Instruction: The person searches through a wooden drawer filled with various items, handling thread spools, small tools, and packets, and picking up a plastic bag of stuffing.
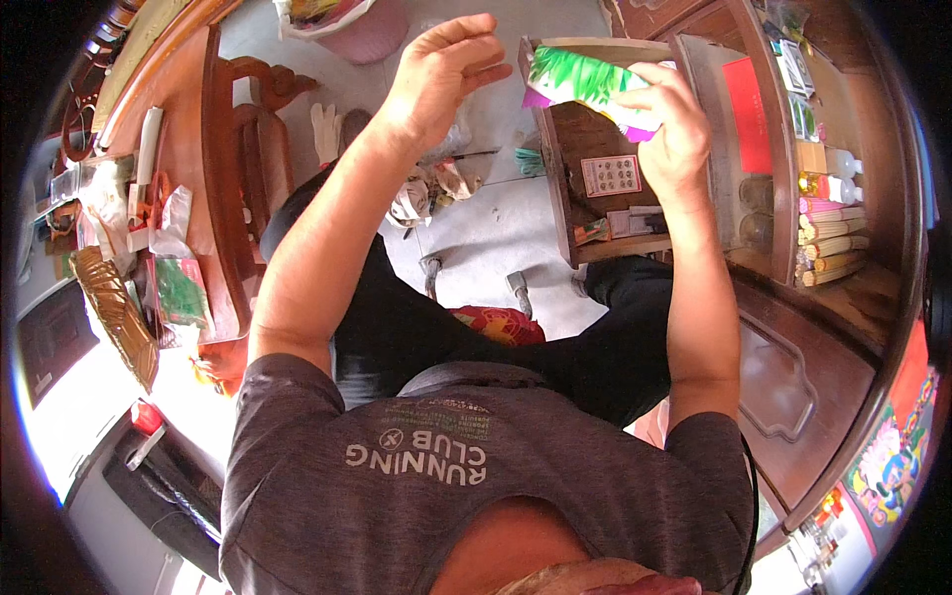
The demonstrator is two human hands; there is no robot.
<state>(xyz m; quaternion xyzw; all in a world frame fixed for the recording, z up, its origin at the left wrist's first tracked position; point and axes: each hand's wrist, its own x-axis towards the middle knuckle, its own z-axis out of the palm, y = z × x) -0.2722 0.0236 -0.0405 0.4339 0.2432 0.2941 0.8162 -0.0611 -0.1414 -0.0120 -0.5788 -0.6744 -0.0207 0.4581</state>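
Observation:
My right hand (673, 123) grips a green, white and purple printed sheet or flat packet (580, 78) by its right end. The piece hangs over an open wooden drawer (554, 178) and hides part of its inside. To the left, my left hand (450, 78) is raised in the air, fingers loosely bent and apart, with nothing visible in it. Inside the drawer lie a white card with several round pictures (610, 175) and some small flat packets (632, 222).
On the right, a wooden cabinet (785, 149) holds a red folder (746, 111), bottles (829, 186) and bundled sticks (833, 238). A cluttered wooden table (223, 297) stands left. Ahead are a pink bin (364, 33), a glove (326, 130) and cloth items (413, 199) on the floor.

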